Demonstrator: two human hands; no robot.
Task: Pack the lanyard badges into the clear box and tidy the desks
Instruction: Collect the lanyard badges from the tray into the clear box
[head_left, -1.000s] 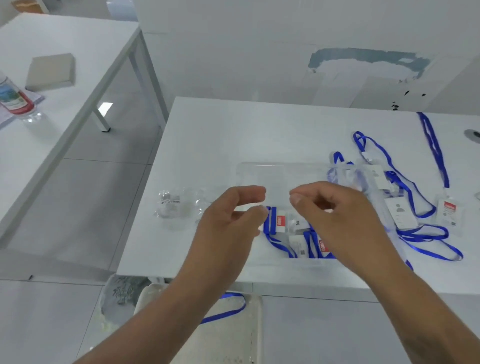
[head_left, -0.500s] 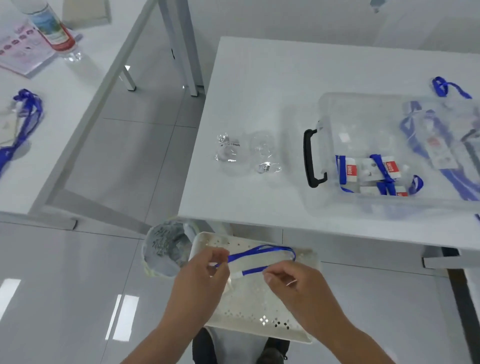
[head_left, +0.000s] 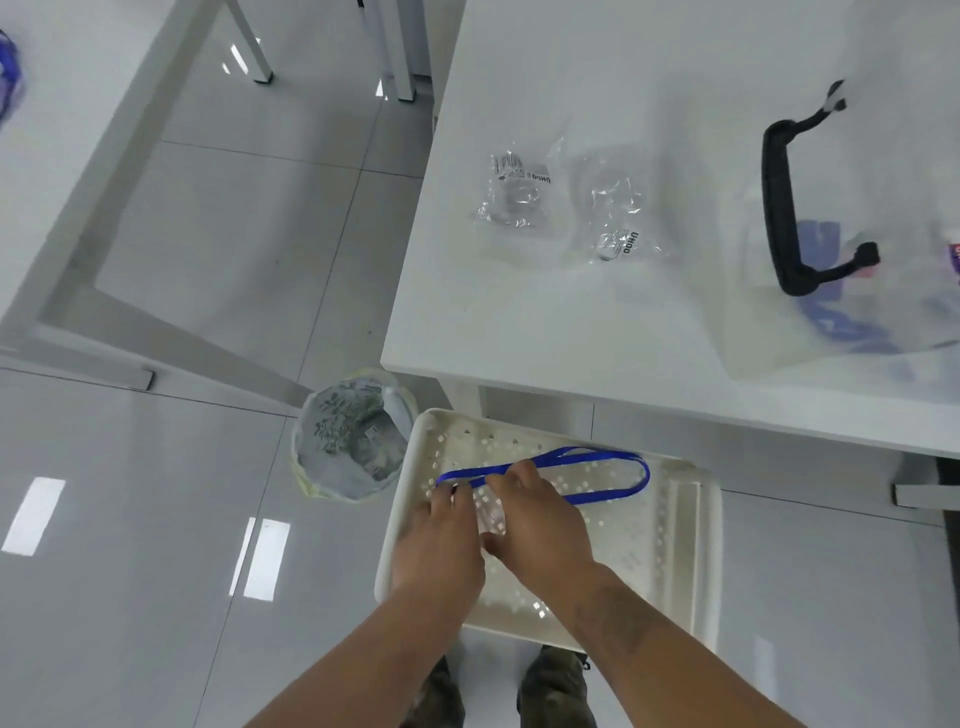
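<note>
Fingers (head_left: 511, 480) of both hands around lanyard (head_left: 597, 475)

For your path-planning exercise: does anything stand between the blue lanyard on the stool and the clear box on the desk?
Nothing visible does. Both hands, left hand and right hand, already hold the blue lanyard over the perforated stool. The clear box sits up on the desk; the two plastic bags lie to its left, off the route.

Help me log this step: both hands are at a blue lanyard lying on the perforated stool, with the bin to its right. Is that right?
Not quite. In the head view the bin stands to the left of the perforated stool, not the right. The rest holds: the left hand and right hand are at the blue lanyard on the stool.
</note>
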